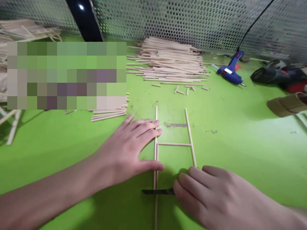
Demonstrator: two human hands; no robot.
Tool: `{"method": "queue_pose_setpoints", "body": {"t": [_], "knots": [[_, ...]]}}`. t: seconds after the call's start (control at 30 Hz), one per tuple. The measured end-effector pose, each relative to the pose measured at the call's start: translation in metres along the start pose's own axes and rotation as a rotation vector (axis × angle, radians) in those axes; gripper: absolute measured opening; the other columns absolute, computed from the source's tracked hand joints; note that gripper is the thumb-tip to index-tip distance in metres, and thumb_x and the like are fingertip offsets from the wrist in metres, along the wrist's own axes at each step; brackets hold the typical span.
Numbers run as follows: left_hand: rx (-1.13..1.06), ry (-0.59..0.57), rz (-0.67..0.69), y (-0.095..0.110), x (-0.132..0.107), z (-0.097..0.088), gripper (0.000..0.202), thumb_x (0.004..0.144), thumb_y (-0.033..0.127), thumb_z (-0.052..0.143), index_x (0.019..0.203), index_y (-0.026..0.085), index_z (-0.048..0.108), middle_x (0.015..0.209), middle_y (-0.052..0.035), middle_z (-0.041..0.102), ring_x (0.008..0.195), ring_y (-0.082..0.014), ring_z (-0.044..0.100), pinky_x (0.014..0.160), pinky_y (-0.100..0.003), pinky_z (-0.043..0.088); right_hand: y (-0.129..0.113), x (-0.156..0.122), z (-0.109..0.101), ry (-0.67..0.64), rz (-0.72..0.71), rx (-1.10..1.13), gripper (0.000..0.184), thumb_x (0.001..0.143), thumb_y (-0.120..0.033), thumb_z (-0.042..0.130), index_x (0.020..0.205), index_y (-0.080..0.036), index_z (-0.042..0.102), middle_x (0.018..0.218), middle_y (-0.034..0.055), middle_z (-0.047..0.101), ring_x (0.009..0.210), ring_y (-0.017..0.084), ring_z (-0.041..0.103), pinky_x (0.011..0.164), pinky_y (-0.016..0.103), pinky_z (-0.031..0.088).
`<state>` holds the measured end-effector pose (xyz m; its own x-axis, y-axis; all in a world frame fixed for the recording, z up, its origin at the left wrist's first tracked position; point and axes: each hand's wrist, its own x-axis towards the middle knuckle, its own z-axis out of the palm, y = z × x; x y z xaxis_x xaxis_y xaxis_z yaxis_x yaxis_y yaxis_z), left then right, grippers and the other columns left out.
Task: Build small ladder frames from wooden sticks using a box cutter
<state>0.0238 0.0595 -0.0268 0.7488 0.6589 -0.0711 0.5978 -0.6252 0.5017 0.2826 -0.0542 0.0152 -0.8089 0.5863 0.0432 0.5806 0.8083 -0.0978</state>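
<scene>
A small frame of thin wooden sticks (174, 144) lies on the green table (227, 143): two long uprights joined by a short crosspiece. My left hand (129, 147) lies flat with fingers stretched out, pressing the left upright and a loose stick beside it. My right hand (206, 191) is closed round a dark knife blade (157, 191), which lies across the left sticks near the front edge. The handle is hidden in my fist.
A big heap of wooden sticks (170, 62) lies at the back, with short offcuts (184, 90) in front. A blue glue gun (230, 72) and dark tools (278, 76) sit at the right. A perforated metal screen (179, 19) closes the back.
</scene>
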Motion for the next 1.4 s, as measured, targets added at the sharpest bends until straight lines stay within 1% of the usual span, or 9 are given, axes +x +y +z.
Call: {"method": "queue_pose_setpoints", "body": {"t": [0.23, 0.5, 0.67, 0.87, 1.03, 1.23, 1.4], "knots": [[0.013, 0.004, 0.016, 0.000, -0.001, 0.001, 0.100, 0.089, 0.096, 0.049, 0.158, 0.024, 0.061, 0.164, -0.0139, 0.059, 0.152, -0.0433, 0.052, 0.135, -0.074, 0.022, 0.001, 0.000, -0.005, -0.007, 0.005, -0.015, 0.006, 0.100, -0.019, 0.066, 0.095, -0.022, 0.065, 0.085, -0.0033, 0.064, 0.068, 0.016, 0.053, 0.051, 0.035, 0.040], [0.046, 0.032, 0.040, -0.002, -0.002, 0.003, 0.099, 0.090, 0.095, 0.050, 0.158, 0.025, 0.060, 0.163, -0.0140, 0.059, 0.151, -0.0432, 0.054, 0.132, -0.076, 0.026, -0.001, 0.000, -0.005, -0.010, 0.009, -0.008, 0.007, 0.100, -0.017, 0.063, 0.096, -0.022, 0.064, 0.085, -0.0037, 0.064, 0.068, 0.016, 0.053, 0.052, 0.035, 0.039], [0.073, 0.052, 0.053, -0.004, -0.003, 0.006, 0.097, 0.090, 0.095, 0.050, 0.158, 0.027, 0.059, 0.161, -0.0123, 0.062, 0.150, -0.0412, 0.055, 0.132, -0.075, 0.028, -0.001, 0.001, -0.003, 0.003, 0.011, -0.028, 0.010, 0.102, -0.018, 0.061, 0.094, -0.023, 0.062, 0.085, -0.0039, 0.062, 0.068, 0.016, 0.052, 0.051, 0.035, 0.038], [0.090, 0.089, 0.078, -0.006, -0.004, 0.008, 0.094, 0.091, 0.093, 0.052, 0.158, 0.028, 0.059, 0.159, -0.0121, 0.063, 0.147, -0.0405, 0.057, 0.132, -0.073, 0.028, 0.000, -0.002, -0.002, 0.001, 0.000, -0.032, 0.012, 0.103, -0.019, 0.060, 0.091, -0.023, 0.060, 0.083, -0.0038, 0.061, 0.065, 0.016, 0.051, 0.050, 0.035, 0.037], [0.079, 0.116, 0.090, -0.005, -0.005, 0.009, 0.093, 0.090, 0.092, 0.056, 0.157, 0.028, 0.060, 0.156, -0.0111, 0.066, 0.145, -0.0391, 0.059, 0.133, -0.071, 0.026, -0.002, -0.002, -0.002, -0.012, 0.018, 0.000, 0.012, 0.104, -0.021, 0.059, 0.092, -0.023, 0.059, 0.084, -0.0033, 0.062, 0.067, 0.016, 0.052, 0.053, 0.035, 0.041], [0.108, 0.114, 0.065, -0.003, -0.004, 0.010, 0.094, 0.088, 0.094, 0.055, 0.152, 0.026, 0.065, 0.152, -0.0133, 0.068, 0.143, -0.0412, 0.061, 0.129, -0.074, 0.034, -0.004, -0.001, 0.006, 0.049, 0.045, -0.018, 0.016, 0.106, -0.019, 0.058, 0.091, -0.023, 0.058, 0.084, -0.0040, 0.062, 0.067, 0.016, 0.052, 0.052, 0.034, 0.040], [0.080, 0.084, 0.013, -0.003, -0.004, 0.010, 0.097, 0.084, 0.095, 0.059, 0.152, 0.027, 0.065, 0.158, -0.0130, 0.063, 0.149, -0.0435, 0.057, 0.130, -0.076, 0.033, -0.003, 0.000, 0.013, 0.018, 0.032, -0.003, 0.006, 0.103, -0.020, 0.063, 0.099, -0.023, 0.060, 0.090, -0.0025, 0.067, 0.074, 0.017, 0.056, 0.057, 0.036, 0.042]]}}
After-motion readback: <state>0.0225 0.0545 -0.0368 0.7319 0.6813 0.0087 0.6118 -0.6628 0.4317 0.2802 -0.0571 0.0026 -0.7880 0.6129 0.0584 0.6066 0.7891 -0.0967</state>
